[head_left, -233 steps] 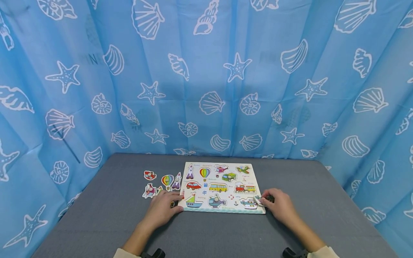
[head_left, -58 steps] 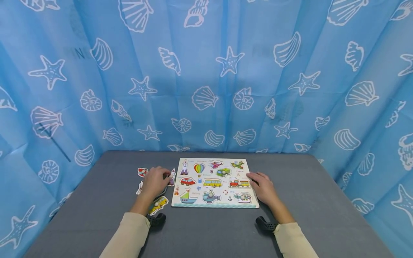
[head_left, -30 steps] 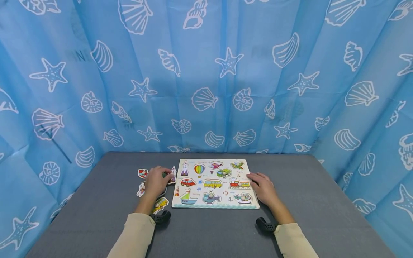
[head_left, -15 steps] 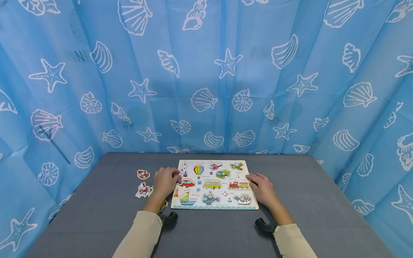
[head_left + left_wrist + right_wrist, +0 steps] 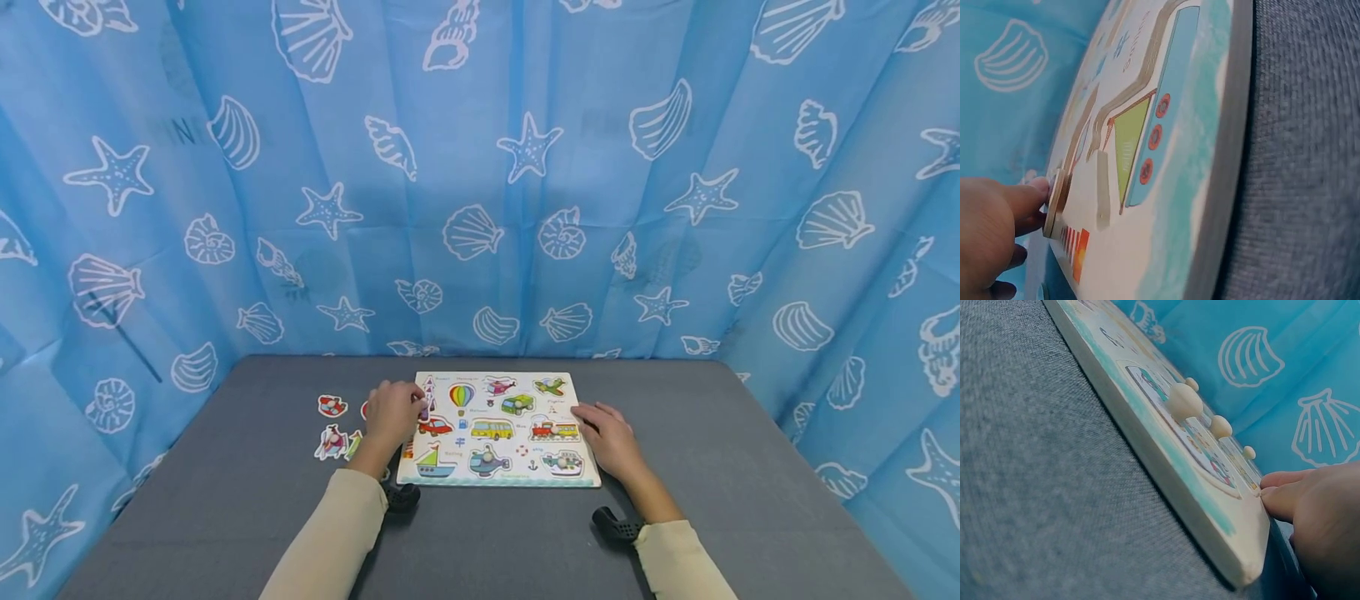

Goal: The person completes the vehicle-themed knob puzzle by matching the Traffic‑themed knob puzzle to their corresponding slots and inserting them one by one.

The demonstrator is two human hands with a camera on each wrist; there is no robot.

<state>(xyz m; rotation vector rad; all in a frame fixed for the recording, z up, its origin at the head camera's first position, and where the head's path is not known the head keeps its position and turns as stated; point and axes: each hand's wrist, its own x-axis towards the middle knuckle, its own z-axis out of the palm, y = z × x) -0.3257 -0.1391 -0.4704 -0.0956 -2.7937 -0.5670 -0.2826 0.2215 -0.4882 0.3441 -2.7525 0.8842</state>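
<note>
My left hand point(image 5: 396, 412) pinches a rocket puzzle piece point(image 5: 1055, 203) between thumb and fingers, over the upper left of the white vehicle puzzle board point(image 5: 465, 479). The piece, seen nearly edge-on in the left wrist view, tilts against the board just below the printed rocket point(image 5: 430, 388); the hand hides most of it in the head view. My right hand point(image 5: 615, 437) rests at the board's right edge, fingertips on the rim near the train piece point(image 5: 555, 429). Knobbed pieces sit in the board: the ship point(image 5: 562, 464), submarine point(image 5: 489, 460), truck point(image 5: 518, 404) and plane point(image 5: 551, 387).
Left of the board lie loose pieces: a red one point(image 5: 332, 406), a pinkish one point(image 5: 331, 442) and a green-sailed one point(image 5: 355, 444), with another partly behind the left hand. A grey cloth point(image 5: 495, 542) covers the table; a blue shell-patterned curtain point(image 5: 480, 183) hangs behind.
The left hand has lifted the rocket piece from beside the board and carried it right, over the board. The ship piece, earlier in the right hand, now lies in the board; the right hand stays at its edge.
</note>
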